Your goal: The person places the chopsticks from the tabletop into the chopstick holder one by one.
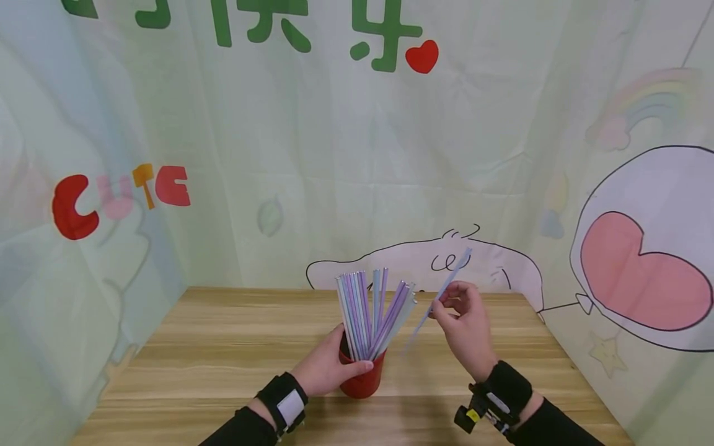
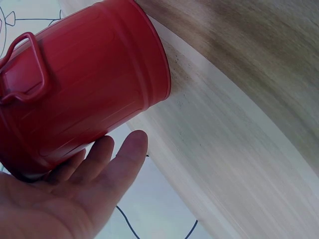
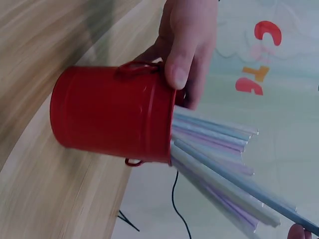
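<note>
A small red metal bucket (image 1: 361, 385) with wire handles stands on the wooden table, holding a bundle of lilac, pale blue and whitish straws (image 1: 357, 310) that fan out above its rim. My left hand (image 1: 326, 370) grips the bucket at its upper left side, thumb across the front near the rim. In the left wrist view its fingers (image 2: 119, 167) lie along the wall of the bucket (image 2: 94, 74). To the right of the bundle, my right hand (image 1: 465, 325) pinches one pale blue straw (image 1: 453, 272), slanted, between thumb and fingers. The right wrist view catches only a fingertip (image 3: 297, 232) by that straw.
The wooden table (image 1: 223, 347) reaches back to a printed cloth backdrop (image 1: 334, 142) with cartoon drawings, which also hangs along both sides. Black bands with cameras are strapped round both wrists, the right camera (image 1: 468, 416) jutting out low over the table.
</note>
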Demonstrator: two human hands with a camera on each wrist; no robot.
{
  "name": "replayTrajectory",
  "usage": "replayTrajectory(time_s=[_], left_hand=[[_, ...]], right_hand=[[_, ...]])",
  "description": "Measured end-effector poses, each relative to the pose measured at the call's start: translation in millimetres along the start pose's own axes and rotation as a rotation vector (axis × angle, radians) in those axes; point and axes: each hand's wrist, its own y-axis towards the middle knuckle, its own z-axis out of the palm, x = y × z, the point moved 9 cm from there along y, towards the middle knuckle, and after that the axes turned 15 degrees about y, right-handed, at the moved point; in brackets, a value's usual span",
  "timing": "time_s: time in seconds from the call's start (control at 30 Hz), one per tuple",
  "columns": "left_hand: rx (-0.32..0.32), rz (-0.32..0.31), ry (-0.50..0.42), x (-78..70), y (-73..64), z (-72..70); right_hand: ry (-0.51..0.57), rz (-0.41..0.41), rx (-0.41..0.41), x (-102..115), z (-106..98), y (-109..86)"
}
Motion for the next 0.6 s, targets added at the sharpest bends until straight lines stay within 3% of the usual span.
replayTrajectory(time_s=[0.27,0.6], left_hand=[[0.0,0.014,-0.014,-3.6,-1.3,-0.9],[-0.003,0.023,-0.017,-4.5,-2.6,-2.7]], right_hand=[[0.073,-0.057,0.002,1.5,16.3,-4.0],[0.078,-0.038,0.014,-13.4,30.7,-14.1]])
